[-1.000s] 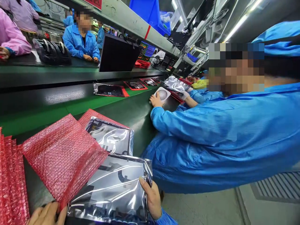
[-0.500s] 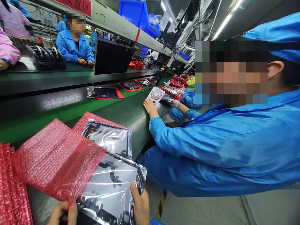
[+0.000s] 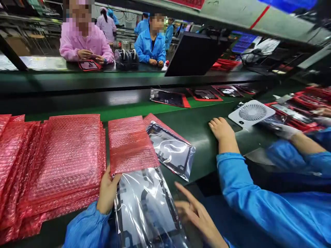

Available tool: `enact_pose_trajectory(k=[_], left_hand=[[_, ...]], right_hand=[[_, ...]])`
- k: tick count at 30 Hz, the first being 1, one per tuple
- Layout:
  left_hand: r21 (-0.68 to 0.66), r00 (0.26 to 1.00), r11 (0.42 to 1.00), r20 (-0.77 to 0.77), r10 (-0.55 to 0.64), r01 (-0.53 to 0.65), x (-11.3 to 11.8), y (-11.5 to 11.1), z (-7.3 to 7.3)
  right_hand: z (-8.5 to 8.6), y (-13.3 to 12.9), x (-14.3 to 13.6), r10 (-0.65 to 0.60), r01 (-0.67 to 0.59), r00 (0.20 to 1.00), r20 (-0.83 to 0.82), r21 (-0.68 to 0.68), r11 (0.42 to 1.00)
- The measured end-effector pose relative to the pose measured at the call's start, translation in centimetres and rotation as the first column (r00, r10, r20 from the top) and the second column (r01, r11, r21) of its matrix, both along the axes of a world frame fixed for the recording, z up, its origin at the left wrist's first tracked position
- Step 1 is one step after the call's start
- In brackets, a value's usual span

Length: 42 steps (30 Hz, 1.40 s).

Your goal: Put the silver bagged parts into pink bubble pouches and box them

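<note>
A flat grey-and-black panel in a clear plastic sleeve lies in front of me, tilted towards me. Its far end is at the mouth of a red bubble-wrap bag; how deep it sits inside I cannot tell. My left hand is closed on the left edge, where bag and sleeve meet. To the right of the sleeve is my right hand, its index finger stretched out, holding nothing. Behind the bag lies a second sleeved panel, on top of another red bubble-wrap bag.
Stacks of red bubble-wrap bags fill the bench's left side. A co-worker's hand rests at the right by a white fan. Sleeved panels lie along the green strip below a dark monitor. Other people sit opposite.
My view has swung left, bringing the bag stacks into sight. My right hand has let go of the sleeve's right edge. My left hand still grips the bag's edge.
</note>
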State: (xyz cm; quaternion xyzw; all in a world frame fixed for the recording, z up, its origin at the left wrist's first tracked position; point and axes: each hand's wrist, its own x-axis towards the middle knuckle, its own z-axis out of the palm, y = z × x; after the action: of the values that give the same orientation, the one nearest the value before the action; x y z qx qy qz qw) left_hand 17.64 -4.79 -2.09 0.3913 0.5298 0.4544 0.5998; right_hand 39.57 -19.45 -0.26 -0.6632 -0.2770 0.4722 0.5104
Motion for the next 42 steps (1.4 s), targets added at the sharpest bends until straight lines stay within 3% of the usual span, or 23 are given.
enact_pose_trajectory(k=[3, 6, 8, 12, 16, 20, 23, 25, 28, 31, 34, 36, 37, 39, 41, 42], left_hand=[[0.055, 0.997, 0.998, -0.078, -0.002, 0.006, -0.2, -0.8, 0.2], [0.083, 0.984, 0.996, -0.174, 0.04, -0.026, -0.6, -1.5, 0.3], [0.081, 0.97, 0.995, -0.228, 0.081, -0.064, -1.0, -1.8, 0.1], [0.133, 0.924, 0.974, -0.316, 0.216, -0.182, -1.3, -2.7, -0.3], [0.173, 0.873, 0.937, -0.343, 0.347, -0.304, -1.2, -4.3, -1.0], [0.233, 0.85, 0.961, -0.466, 0.244, -0.147, -2.2, -5.9, -1.3], [0.34, 0.736, 0.94, -0.643, 0.213, 0.026, -3.4, -7.0, -1.2], [0.391, 0.668, 0.906, -0.719, 0.191, 0.163, -4.0, -7.8, -1.0], [0.434, 0.628, 0.825, -0.768, 0.127, 0.363, -4.8, -9.5, -0.7], [0.462, 0.636, 0.731, -0.77, 0.05, 0.502, -5.9, -11.9, 0.2], [0.438, 0.642, 0.658, -0.761, -0.091, 0.613, -7.3, -13.5, 2.3], [0.38, 0.623, 0.64, -0.756, -0.202, 0.668, -7.5, -12.9, 4.9], [0.348, 0.614, 0.641, -0.749, -0.249, 0.684, -7.3, -11.9, 6.6], [0.286, 0.602, 0.665, -0.736, -0.308, 0.69, -6.2, -8.3, 10.5], [0.2, 0.598, 0.723, -0.722, -0.347, 0.661, -5.1, -3.1, 14.7], [0.144, 0.6, 0.764, -0.715, -0.359, 0.629, -4.6, -0.3, 16.7]], right_hand=[[-0.3, 5.4, 0.1, 0.176, -0.165, 0.974, -0.142, 0.09, 0.982], [-1.4, 9.7, -1.4, 0.015, -0.018, 1.0, 0.018, 0.152, 0.988], [-2.3, 10.9, -2.5, -0.094, 0.064, 0.981, 0.172, 0.173, 0.983], [-4.0, 9.2, -3.1, -0.11, 0.037, 0.92, 0.377, 0.195, 0.98], [-5.1, 5.4, -2.3, -0.065, -0.096, 0.756, 0.651, 0.208, 0.973], [-5.7, 2.4, -1.7, 0.006, -0.225, 0.649, 0.761, 0.185, 0.956], [-6.3, 1.1, -1.3, 0.042, -0.278, 0.608, 0.793, 0.163, 0.947], [-6.7, 0.8, -0.9, 0.048, -0.304, 0.596, 0.802, 0.17, 0.938], [-6.4, 0.0, -0.1, 0.08, -0.396, 0.597, 0.798, 0.206, 0.895], [-4.5, -2.0, 0.9, 0.288, -0.566, 0.612, 0.737, 0.153, 0.81], [-1.3, -4.6, 2.1, 0.615, -0.745, 0.552, 0.563, 0.002, 0.668], [1.4, -4.9, 3.5, 0.713, -0.777, 0.523, 0.467, -0.084, 0.624], [2.9, -4.3, 4.3, 0.715, -0.76, 0.54, 0.444, -0.108, 0.641], [6.2, -1.3, 5.8, 0.633, -0.663, 0.652, 0.417, -0.09, 0.743], [9.7, 3.4, 6.4, 0.524, -0.551, 0.783, 0.335, -0.017, 0.834], [11.5, 6.0, 6.1, 0.507, -0.533, 0.817, 0.273, 0.025, 0.846]])
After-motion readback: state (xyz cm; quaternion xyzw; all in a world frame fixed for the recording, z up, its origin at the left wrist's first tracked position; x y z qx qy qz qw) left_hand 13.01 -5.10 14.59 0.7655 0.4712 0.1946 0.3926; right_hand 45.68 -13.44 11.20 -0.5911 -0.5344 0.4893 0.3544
